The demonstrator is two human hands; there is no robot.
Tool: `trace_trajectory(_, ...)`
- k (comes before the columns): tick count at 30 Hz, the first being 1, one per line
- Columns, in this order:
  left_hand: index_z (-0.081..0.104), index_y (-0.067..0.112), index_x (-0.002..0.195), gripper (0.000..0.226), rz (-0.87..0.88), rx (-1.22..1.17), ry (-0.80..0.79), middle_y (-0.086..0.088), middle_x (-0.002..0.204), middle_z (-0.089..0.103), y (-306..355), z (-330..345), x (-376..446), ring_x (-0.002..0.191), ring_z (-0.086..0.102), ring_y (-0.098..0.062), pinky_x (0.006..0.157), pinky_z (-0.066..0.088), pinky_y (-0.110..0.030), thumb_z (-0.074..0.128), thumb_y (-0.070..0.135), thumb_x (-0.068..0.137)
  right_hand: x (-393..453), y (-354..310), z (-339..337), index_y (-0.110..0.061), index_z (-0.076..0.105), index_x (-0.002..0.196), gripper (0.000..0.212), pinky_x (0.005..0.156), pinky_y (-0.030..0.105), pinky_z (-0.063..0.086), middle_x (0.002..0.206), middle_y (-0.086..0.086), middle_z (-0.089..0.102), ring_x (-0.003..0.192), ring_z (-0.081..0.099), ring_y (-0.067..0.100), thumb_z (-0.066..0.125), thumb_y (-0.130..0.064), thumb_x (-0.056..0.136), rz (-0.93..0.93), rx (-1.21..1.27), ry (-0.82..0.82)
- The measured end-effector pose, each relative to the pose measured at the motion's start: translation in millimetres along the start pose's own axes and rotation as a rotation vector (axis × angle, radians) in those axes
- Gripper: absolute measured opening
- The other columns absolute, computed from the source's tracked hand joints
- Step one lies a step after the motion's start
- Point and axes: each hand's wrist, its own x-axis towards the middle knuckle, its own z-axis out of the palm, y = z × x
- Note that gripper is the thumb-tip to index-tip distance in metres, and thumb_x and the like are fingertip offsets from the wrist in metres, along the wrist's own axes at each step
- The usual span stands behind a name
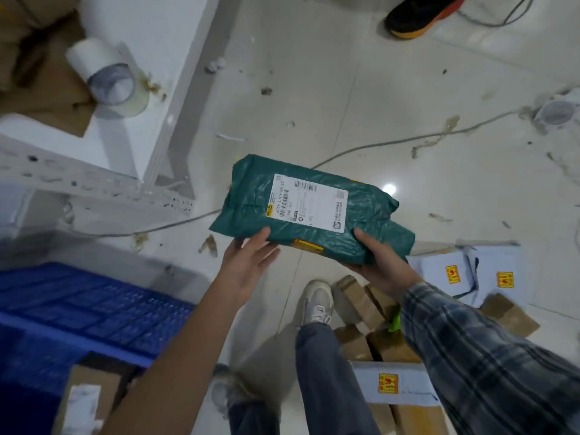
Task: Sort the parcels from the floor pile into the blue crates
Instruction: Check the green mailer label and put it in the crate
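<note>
a parcel sorting room or small courier depot. taped brown cardboard boxes (361,301) and pale grey mailer bags with yellow stickers (464,271) lie heaped on a littered, glossy white tiled floor (345,89). a blue slatted plastic crate (94,312) stands beside white metal shelving (103,186) carrying a clear packing tape roll (106,78).

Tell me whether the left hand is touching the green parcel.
Touching. In the head view the left hand lies open against the near edge of the green parcel, its thumb resting on the top face, while the right hand grips the other end.
</note>
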Motion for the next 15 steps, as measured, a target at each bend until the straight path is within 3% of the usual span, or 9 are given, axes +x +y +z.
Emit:
trace_trajectory(2,0.058,0.021,0.107,0.031,0.048,0.032,0.025,0.000,0.105,0.067,-7.8,-13.7,-9.4,0.087,0.069,-0.016,0.084,0.053,-0.032,0.067,0.011,0.078,-1.6,23.6,25.1,-0.013,0.055,0.127,0.059,0.073,0.035,0.058,0.118,0.007,0.069,0.100,0.069,0.023,0.071,-0.021,0.070,0.064,-0.036,-0.060)
trace_trajectory(7,0.065,0.029,0.099,0.025,0.181,-0.152,0.178,0.005,0.106,0.071,-20.4,-67.7,-47.0,0.090,0.069,-0.012,0.066,0.057,-0.026,0.065,0.009,0.084,-14.1,99.5,73.5,-0.016,0.060,0.115,0.039,0.081,0.037,0.058,0.109,0.004,0.072,0.095,0.070,0.020,0.061,-0.019,0.076,0.222,-0.172,-0.223)
trace_trajectory(10,0.064,0.024,0.109,0.034,0.259,-0.186,0.250,0.004,0.099,0.072,-22.3,-123.6,-88.5,0.082,0.071,-0.014,0.060,0.056,-0.024,0.069,0.008,0.080,-25.3,142.3,95.0,-0.016,0.054,0.127,0.053,0.102,0.042,0.044,0.125,0.006,0.064,0.116,0.059,0.024,0.059,-0.035,0.078,0.240,-0.249,-0.206)
trace_trajectory(12,0.057,0.016,0.119,0.043,0.288,-0.183,0.338,-0.004,0.099,0.069,-18.7,-162.8,-121.9,0.079,0.068,-0.019,0.058,0.057,-0.027,0.069,0.006,0.079,-31.7,167.2,113.0,-0.013,0.051,0.131,0.058,0.103,0.042,0.042,0.127,0.008,0.061,0.118,0.056,0.026,0.060,-0.039,0.080,0.159,-0.295,-0.109)
trace_trajectory(15,0.054,0.017,0.122,0.042,0.341,-0.126,0.439,0.000,0.103,0.070,-8.9,-223.0,-166.5,0.086,0.068,-0.019,0.070,0.059,-0.030,0.066,0.003,0.083,-42.3,198.5,147.8,-0.006,0.055,0.111,0.035,0.087,0.036,0.051,0.103,0.008,0.065,0.101,0.061,0.028,0.066,-0.026,0.085,-0.141,-0.589,0.098)
